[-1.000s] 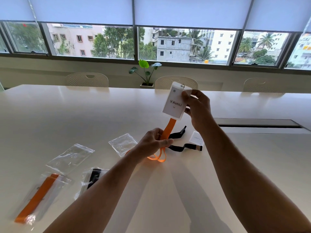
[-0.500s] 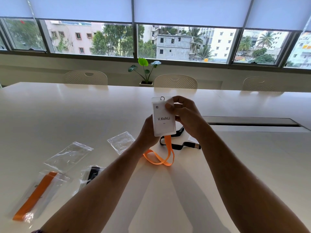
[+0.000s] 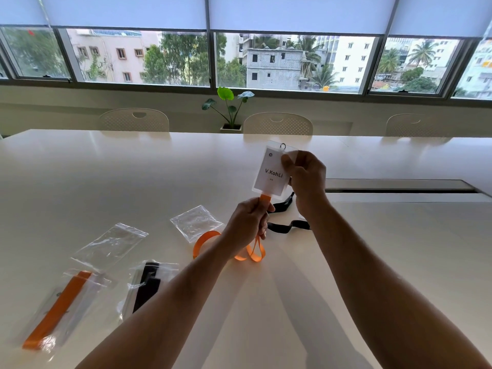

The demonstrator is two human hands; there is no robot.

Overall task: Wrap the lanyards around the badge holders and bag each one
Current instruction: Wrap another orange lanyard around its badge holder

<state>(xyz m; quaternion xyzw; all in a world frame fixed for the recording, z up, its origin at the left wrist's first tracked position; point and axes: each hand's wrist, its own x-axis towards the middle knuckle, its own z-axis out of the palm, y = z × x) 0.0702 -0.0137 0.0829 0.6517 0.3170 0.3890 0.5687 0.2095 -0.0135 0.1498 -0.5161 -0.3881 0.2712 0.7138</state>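
Already two badges are bagged at lower left, while the badge holder (image 3: 270, 173) is pinched mid-frame by the right hand (image 3: 306, 179), its unwrapped orange lanyard (image 3: 255, 251) gripped by the left hand (image 3: 249, 225).

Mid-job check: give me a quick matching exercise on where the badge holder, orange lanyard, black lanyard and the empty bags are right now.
Things:
1. badge holder
2. orange lanyard
3. black lanyard
4. empty bag

States:
A. lying flat on the table, left of both hands
B. gripped by the left hand
C. pinched by the right hand
D. loose on the table behind the hands

Pairs: 1-C, 2-B, 3-D, 4-A
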